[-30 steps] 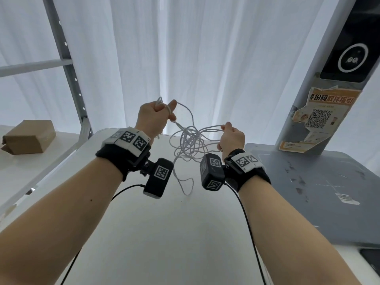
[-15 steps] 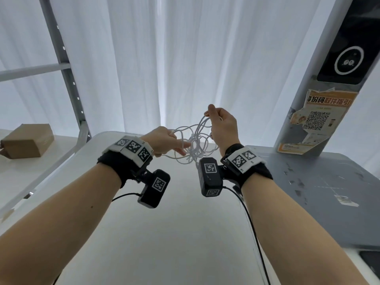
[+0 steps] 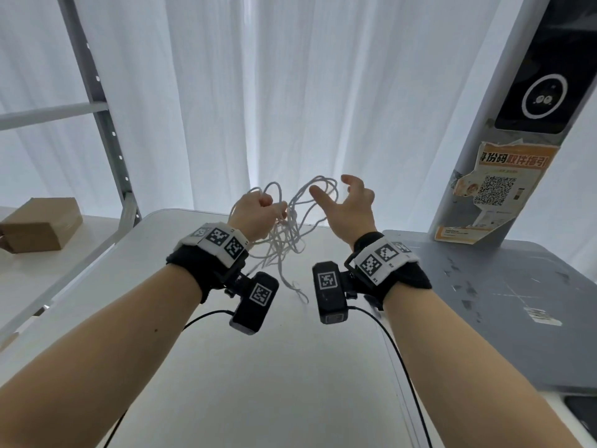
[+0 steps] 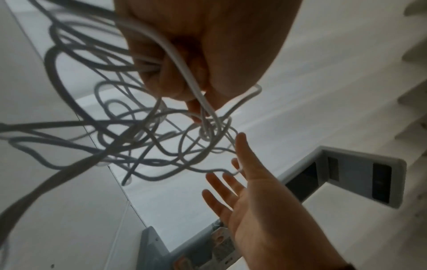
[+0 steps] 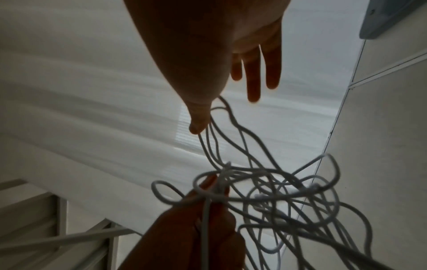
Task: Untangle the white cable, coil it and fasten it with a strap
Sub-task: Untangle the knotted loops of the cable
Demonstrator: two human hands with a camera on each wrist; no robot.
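At the far left I see a cardboard box point(image 3: 38, 224) sitting on a side shelf, next to a grey perforated upright point(image 3: 100, 114). My left hand point(image 3: 255, 215) is raised above the white table point(image 3: 242, 367), fingers curled tight around several strands of the white cable point(image 3: 284, 244). In the left wrist view the strands run through the fist, and a knot of loops gathers just under the fingertips. The rest of the cable hangs from that hand in a loose tangle, its lowest loops dangling between my two wrist cameras; I cannot tell whether they touch the tabletop. Some loops arch up toward my right hand point(image 3: 349, 208), which is spread wide with the fingers straight and gripping nothing; the right wrist view shows a few strands running past the tip of its thumb point(image 5: 198, 124). Further right stands a grey pillar point(image 3: 504, 130) carrying a QR-code poster point(image 3: 494, 192), on a scuffed grey surface point(image 3: 504, 312).
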